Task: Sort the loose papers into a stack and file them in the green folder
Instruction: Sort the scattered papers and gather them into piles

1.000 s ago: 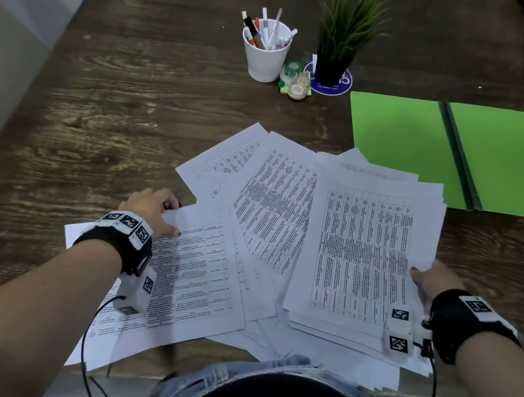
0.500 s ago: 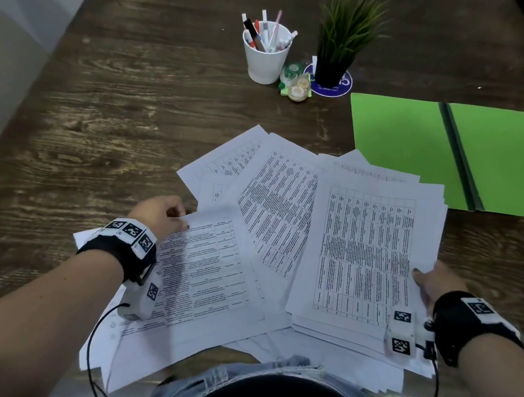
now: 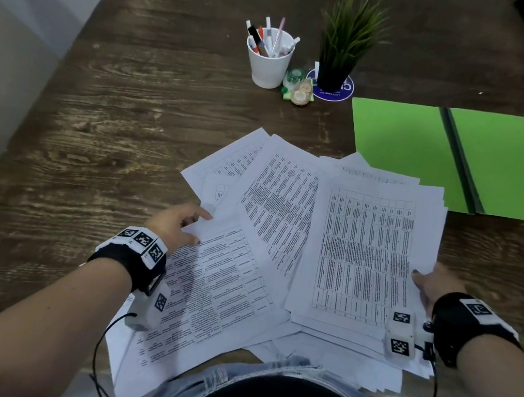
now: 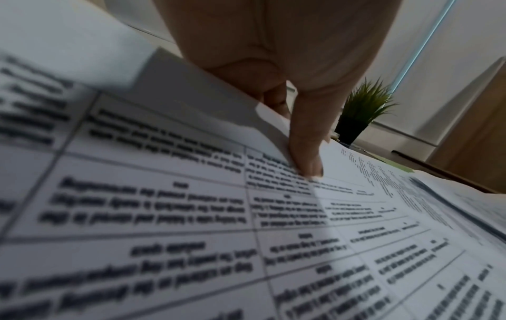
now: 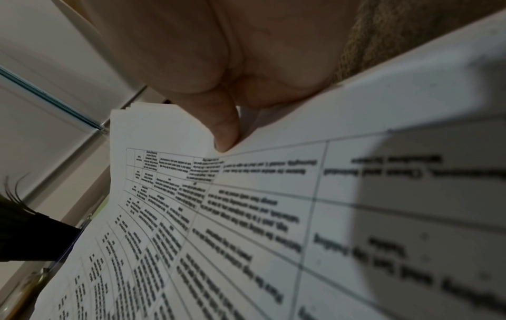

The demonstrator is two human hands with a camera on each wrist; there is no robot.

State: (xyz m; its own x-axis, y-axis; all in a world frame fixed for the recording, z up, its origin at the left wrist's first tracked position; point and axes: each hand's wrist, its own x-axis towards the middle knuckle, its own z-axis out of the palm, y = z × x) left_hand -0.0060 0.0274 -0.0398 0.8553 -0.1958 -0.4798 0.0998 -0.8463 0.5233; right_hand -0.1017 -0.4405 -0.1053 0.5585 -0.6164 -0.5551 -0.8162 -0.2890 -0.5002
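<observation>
Left hand (image 3: 177, 226) pinches a printed sheet (image 3: 219, 287); right hand (image 3: 437, 282) pinches the paper stack (image 3: 364, 255), near the open green folder (image 3: 459, 157).

- printed tables on the papers (image 3: 361, 255), centre of the frame: text too small and blurred to read;
- blue round coaster (image 3: 334, 92) under the plant, upper centre: white lettering, illegible

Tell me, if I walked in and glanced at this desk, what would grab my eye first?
Most likely the spread of printed papers fanned across the near edge of the dark wooden table, with the left hand pinching one sheet and the right hand gripping the thicker stack. Next, the bright green folder lying open at the far right, beside a potted plant and white pen cup.
</observation>
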